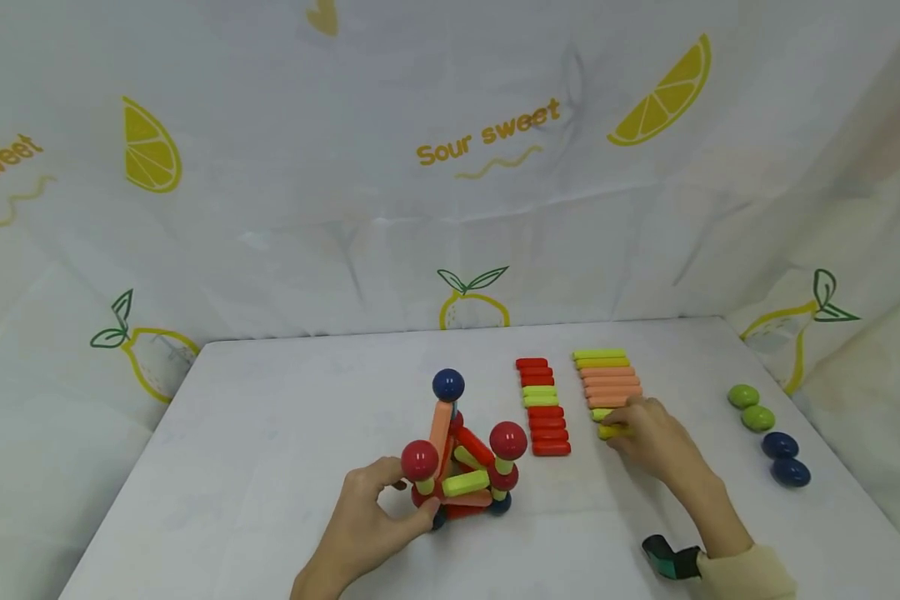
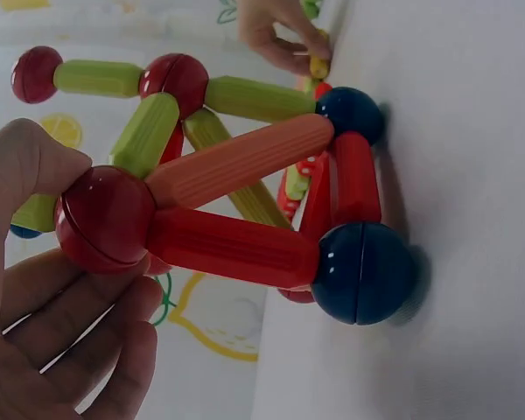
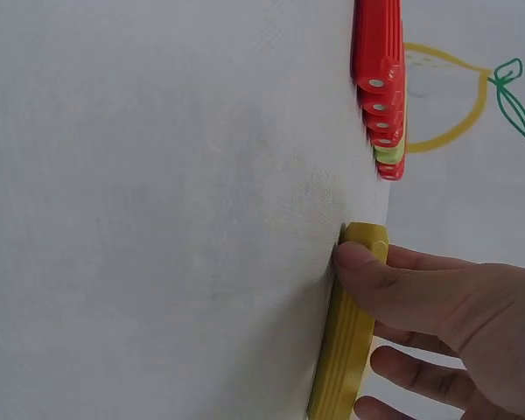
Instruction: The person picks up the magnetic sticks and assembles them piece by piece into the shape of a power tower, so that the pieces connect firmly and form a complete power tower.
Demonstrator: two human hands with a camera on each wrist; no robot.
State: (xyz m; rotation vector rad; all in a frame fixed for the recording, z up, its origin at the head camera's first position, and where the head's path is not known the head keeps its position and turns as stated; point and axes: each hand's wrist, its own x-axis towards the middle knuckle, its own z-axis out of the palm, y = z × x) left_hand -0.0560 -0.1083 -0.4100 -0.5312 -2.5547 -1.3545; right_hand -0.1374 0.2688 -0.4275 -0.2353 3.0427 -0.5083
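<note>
Nearest the person, the left hand [image 1: 371, 521] curls round the near side of a stick-and-ball model [image 1: 465, 454] that stands on the white table [image 1: 270, 433]; the left wrist view shows the thumb and fingers [image 2: 35, 166] clasping a red ball [image 2: 105, 219] at one corner, with a red stick [image 2: 232, 248] running from it to a dark blue ball [image 2: 360, 271] resting on the table; an orange stick [image 2: 241, 160] rises from the same red ball to a second blue ball [image 2: 352, 114], and yellow-green sticks [image 2: 144, 131] link further red balls above. From the head view the model is a small frame of red, orange and green sticks, red balls at its corners and one blue ball [image 1: 447, 384] on top; it sits at the table's middle, towards the near edge.

To the right, the right hand [image 1: 656, 442] lies on the table with its fingers pinching a yellow stick [image 3: 348, 328], the thumb pressing the stick's end in the right wrist view; this stick lies at the near end of a row of loose sticks [image 1: 607, 382], green and orange, laid side by side. Just left of that row lies a second row [image 1: 543, 407], red with two green among them; the two rows are apart, and the hands are well apart.

Farther right, two green balls [image 1: 750, 407] and two dark blue balls [image 1: 785, 460] lie in a line near the table's right edge; no container shows; behind stands a white cloth [image 1: 450, 167] printed with lemons.
</note>
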